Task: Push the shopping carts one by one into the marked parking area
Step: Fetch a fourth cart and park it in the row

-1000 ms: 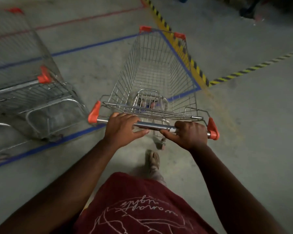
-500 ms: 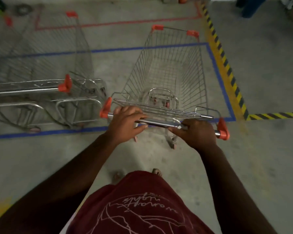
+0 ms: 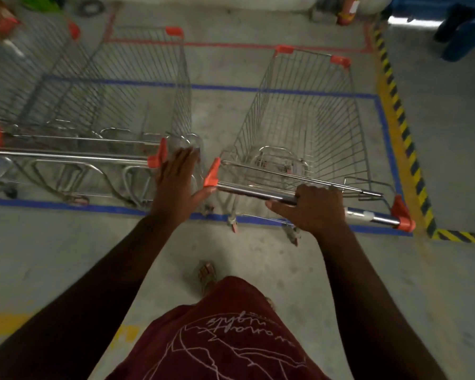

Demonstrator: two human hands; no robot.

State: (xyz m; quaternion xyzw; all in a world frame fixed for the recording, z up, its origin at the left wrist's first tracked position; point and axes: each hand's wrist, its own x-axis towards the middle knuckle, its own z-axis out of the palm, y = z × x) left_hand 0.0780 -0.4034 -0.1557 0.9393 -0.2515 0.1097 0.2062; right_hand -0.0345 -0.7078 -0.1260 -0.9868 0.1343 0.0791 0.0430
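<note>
At the far left we see the parked carts [image 3: 93,111] blurred and cut off by the frame edge, so we cannot count them. Our left hand [image 3: 176,185] hangs free with fingers straight and spread, between the two handles, gripping nothing. Our right hand [image 3: 313,212] curls over the handle bar [image 3: 247,191] of the shopping cart [image 3: 307,127], which stands inside the blue floor line [image 3: 381,124], its rear wheels on the near edge.

Likely a warehouse: concrete floor [image 3: 258,250], hazard tape [image 3: 403,130].
</note>
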